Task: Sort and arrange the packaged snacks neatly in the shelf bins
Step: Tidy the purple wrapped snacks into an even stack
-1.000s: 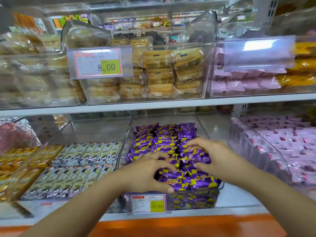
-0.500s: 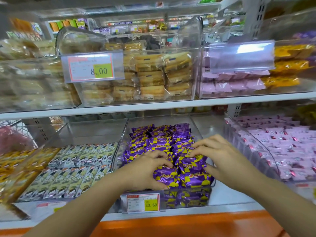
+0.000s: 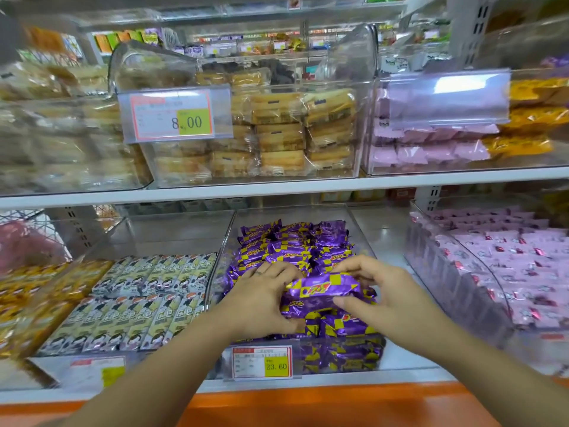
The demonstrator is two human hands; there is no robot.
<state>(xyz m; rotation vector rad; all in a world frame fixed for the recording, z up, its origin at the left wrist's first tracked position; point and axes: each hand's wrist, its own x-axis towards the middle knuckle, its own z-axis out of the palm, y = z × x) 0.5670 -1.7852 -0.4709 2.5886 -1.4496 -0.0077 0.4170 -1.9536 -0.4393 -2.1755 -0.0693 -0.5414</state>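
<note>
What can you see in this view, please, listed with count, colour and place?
purple packs: many, purple and yellow, piled in the lower middle bin.
held pack: one, purple and yellow, above that pile, between both hands.
grey-green packs: two rows, lower left.
golden packs: many, lower far left.
pink packs: many, lower right.
wrapped cakes: stacked, tan, upper middle.
pale pink packs: several, upper right.
price tags: two readable, white, red and yellow; 8.00 above, 23.60 below.
left hand: one, grips the held pack's left end.
right hand: one, pinches its right end.
</note>
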